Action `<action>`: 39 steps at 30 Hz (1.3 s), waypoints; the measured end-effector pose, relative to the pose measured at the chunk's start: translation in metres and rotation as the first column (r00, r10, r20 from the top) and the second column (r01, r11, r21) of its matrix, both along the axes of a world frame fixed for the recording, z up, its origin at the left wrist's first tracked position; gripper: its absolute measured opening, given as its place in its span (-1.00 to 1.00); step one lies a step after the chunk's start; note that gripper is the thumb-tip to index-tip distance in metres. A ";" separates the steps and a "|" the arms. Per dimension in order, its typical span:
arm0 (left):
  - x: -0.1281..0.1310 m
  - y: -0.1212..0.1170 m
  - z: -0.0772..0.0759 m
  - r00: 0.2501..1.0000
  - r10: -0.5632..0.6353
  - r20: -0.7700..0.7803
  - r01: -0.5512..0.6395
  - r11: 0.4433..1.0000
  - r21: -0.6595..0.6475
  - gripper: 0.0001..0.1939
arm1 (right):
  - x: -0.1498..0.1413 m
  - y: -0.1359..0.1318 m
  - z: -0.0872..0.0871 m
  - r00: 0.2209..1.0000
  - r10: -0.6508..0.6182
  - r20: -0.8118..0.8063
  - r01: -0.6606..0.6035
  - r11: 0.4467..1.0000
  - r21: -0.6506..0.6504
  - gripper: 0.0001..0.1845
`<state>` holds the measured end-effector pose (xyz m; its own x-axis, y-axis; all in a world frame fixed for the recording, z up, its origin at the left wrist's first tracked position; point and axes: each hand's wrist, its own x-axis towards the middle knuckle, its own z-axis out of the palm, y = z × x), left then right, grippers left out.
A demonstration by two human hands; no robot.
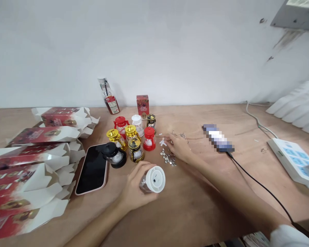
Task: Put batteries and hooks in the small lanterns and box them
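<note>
My left hand (135,188) is wrapped round a small lantern (156,179), its white round base turned up towards me and part of its clear body showing between the fingers. On the tabletop to the right, my right hand (180,147) reaches down with its fingertips drawn together beside small white plastic tabs (163,142); whether something is between them is too small to tell. Silvery button cells (168,158) lie scattered just below those fingers. Behind the hand is a small pile of screws (183,136). Several miniature lanterns stand in a group, including a red one (149,139) and a black one (114,155).
Open red-and-white cartons (28,181) fill the left side, beside a dark-screened phone (92,168). A bottle (110,101) and a small red box (143,105) stand near the wall. To the right lie a cabled phone (217,138) and a power strip (293,161).
</note>
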<state>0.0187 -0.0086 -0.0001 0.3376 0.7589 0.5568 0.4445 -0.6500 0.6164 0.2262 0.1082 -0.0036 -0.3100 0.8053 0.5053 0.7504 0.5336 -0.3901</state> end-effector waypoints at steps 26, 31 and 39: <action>-0.006 0.002 0.002 0.962 0.078 -0.260 -0.031 0.983 0.180 -0.50 | -0.001 -0.097 0.014 0.845 0.474 0.248 -0.523 0.633 0.571 -0.70; -0.006 0.002 -0.002 0.963 0.065 -0.261 -0.018 0.984 0.180 -0.48 | -0.003 -0.100 0.014 0.846 0.428 0.317 -0.527 0.588 0.614 -0.72; -0.008 0.000 0.006 0.929 0.091 -0.358 0.009 0.963 0.270 -0.47 | -0.002 -0.101 0.011 0.823 0.437 0.363 -0.559 0.512 0.653 -0.82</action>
<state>0.0103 -0.0087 0.0061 0.5259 0.6203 0.5819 0.6347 -0.7416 0.2170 0.2240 0.0073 0.0073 -0.6550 -0.0972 0.7494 0.2809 0.8893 0.3609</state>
